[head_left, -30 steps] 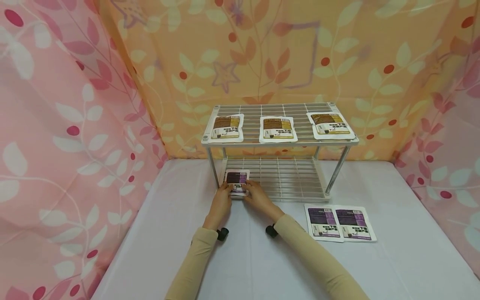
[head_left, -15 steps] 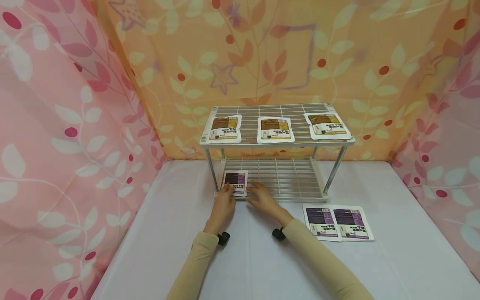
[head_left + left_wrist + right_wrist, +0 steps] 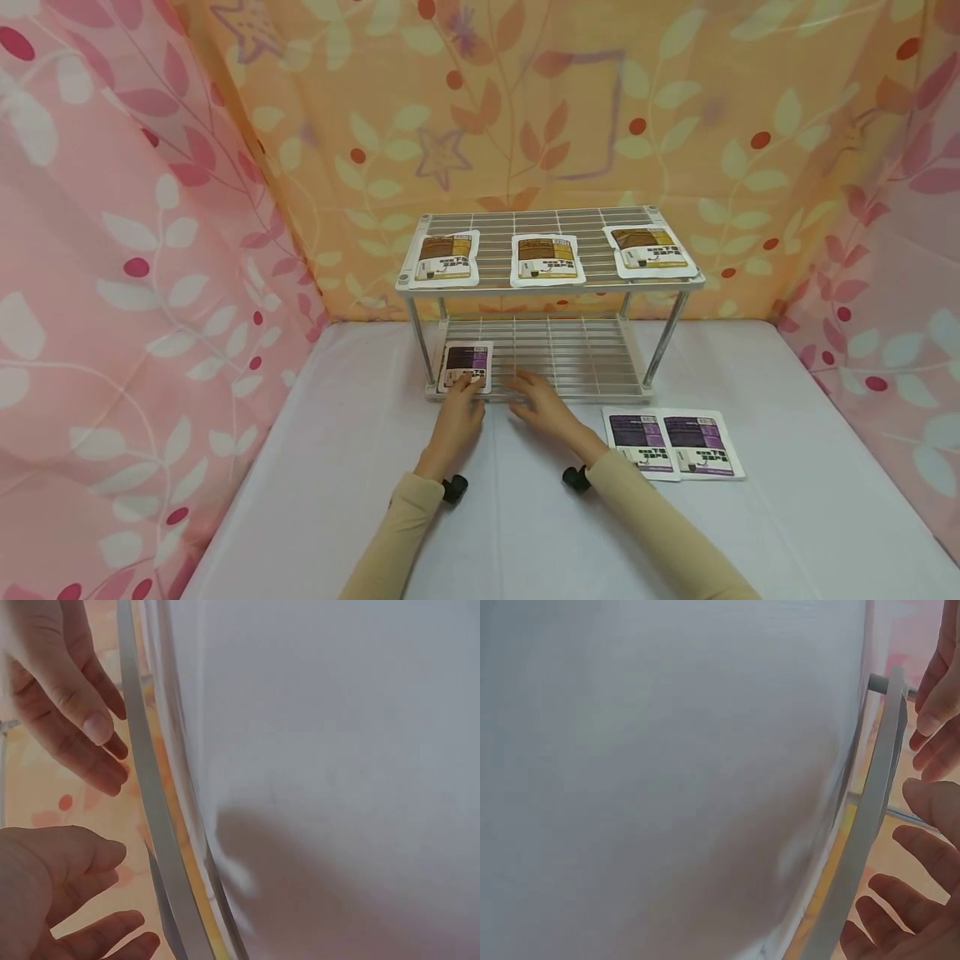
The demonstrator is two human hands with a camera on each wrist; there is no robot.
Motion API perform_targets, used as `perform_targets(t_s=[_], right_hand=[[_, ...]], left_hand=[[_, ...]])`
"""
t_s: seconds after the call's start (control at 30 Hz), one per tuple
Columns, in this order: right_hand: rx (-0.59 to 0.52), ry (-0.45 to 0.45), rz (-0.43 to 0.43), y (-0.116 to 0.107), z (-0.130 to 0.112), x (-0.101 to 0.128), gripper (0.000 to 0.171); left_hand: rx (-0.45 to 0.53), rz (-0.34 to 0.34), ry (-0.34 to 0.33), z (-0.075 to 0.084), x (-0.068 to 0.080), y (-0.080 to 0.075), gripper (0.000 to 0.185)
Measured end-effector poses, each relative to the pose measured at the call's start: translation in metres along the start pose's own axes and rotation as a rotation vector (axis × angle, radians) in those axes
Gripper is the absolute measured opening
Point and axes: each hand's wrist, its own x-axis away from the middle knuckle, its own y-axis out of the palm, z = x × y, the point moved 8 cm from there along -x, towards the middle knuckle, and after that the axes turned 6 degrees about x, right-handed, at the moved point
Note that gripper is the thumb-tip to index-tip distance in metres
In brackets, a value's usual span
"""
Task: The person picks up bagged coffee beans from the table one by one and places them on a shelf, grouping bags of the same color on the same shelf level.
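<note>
A white pouch with a dark purple label (image 3: pixel 467 358) lies flat at the left end of the wire rack's lower shelf (image 3: pixel 567 360). In the head view my left hand (image 3: pixel 459 423) is over the pouch's lower edge, fingers loosely extended; whether they touch it cannot be told. To the right of that pouch and apart from it, my right hand (image 3: pixel 545 408) hovers at the shelf's front edge, holding nothing. Both wrist views show spread, relaxed fingers: the left hand (image 3: pixel 60 900) and the right hand (image 3: pixel 911 907) are beside the rack's pale front rail (image 3: pixel 864 825).
Three brown-labelled pouches, left (image 3: pixel 444 258), middle (image 3: pixel 546 260) and right (image 3: pixel 649 252), lie along the upper shelf (image 3: pixel 491 223). Two purple pouches, one (image 3: pixel 637 433) overlapping another (image 3: pixel 702 446), lie on the white tablecloth (image 3: pixel 315 500) at front right. Metal posts (image 3: pixel 666 340) support the rack.
Both hands held the purple pouch's sides a second ago. The right hand has let go and moved right; the left hand has loosened and slid toward the pouch's lower right corner. The pouch stays on the shelf.
</note>
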Motion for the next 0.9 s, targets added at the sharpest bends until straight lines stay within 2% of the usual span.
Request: perform_targets(t_s=[0.33,0.6,0.9], right_hand=[[0.025,-0.024,0.049,-0.014,-0.001,0.016,0.039],[-0.005,0.04,0.017,-0.023,0.002,0.026,0.04],[-0.001,0.061,0.018,-0.033,0.009,0.041,0.04]], left_hand=[[0.029,-0.107,0.002,0.013,0.007,0.016,0.043],[0.085,-0.169,-0.009,0.024,0.011,0.025,0.045],[0.108,-0.239,-0.005,0.034,0.016,0.034,0.049]])
